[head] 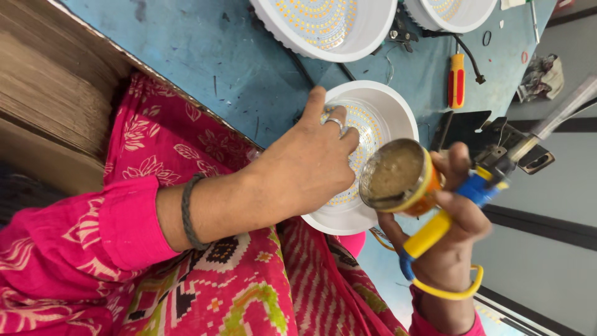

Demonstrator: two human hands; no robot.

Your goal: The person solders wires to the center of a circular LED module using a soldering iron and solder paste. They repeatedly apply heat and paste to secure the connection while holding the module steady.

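The white round lamp housing [392, 112] lay on the blue table [236, 68], partly over its edge, my left hand [311, 168] pressing fingers into its LED disc — grip resting, not clenched. My right hand [457, 211] clasped a small open tin of paste [398, 176] and a yellow-and-blue-handled tool [460, 205] just beside the housing's rim; crowded so, the tin could have tipped paste onto the LEDs.

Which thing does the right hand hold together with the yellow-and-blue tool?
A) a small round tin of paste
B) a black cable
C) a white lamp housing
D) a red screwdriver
A: the right hand grips the tin beside the tool.
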